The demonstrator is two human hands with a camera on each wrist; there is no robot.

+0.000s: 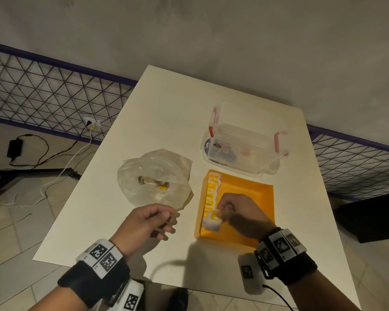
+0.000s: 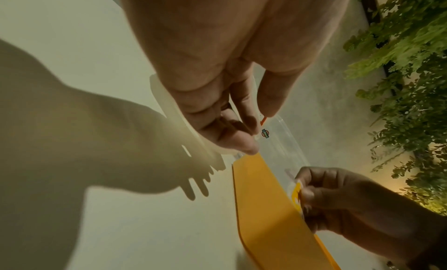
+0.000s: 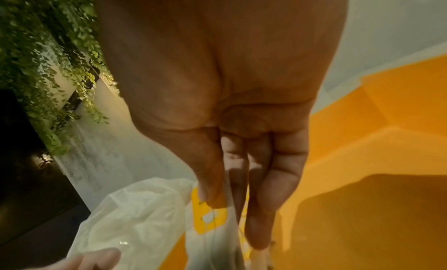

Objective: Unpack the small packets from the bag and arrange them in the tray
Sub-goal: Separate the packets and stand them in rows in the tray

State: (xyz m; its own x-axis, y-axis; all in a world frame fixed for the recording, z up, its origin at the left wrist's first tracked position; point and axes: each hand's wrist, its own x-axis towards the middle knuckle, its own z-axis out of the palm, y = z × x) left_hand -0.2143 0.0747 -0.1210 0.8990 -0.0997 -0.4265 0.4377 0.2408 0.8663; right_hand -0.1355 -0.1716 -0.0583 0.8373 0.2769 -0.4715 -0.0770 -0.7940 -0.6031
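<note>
Over the tray's (image 1: 265,191) near left corner, the right hand (image 1: 238,212) pinches a small packet (image 1: 212,222); the left hand (image 1: 148,223), fingers curled, holds the bag's (image 1: 153,176) edge.

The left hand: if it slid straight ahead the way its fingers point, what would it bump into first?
Probably the orange tray. The left hand points rightward at its near wall, just short of the right hand pinching a packet. Height above the table is unclear.

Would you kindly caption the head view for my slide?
Right hand sets a packet into the orange tray beside the plastic bag.
</note>
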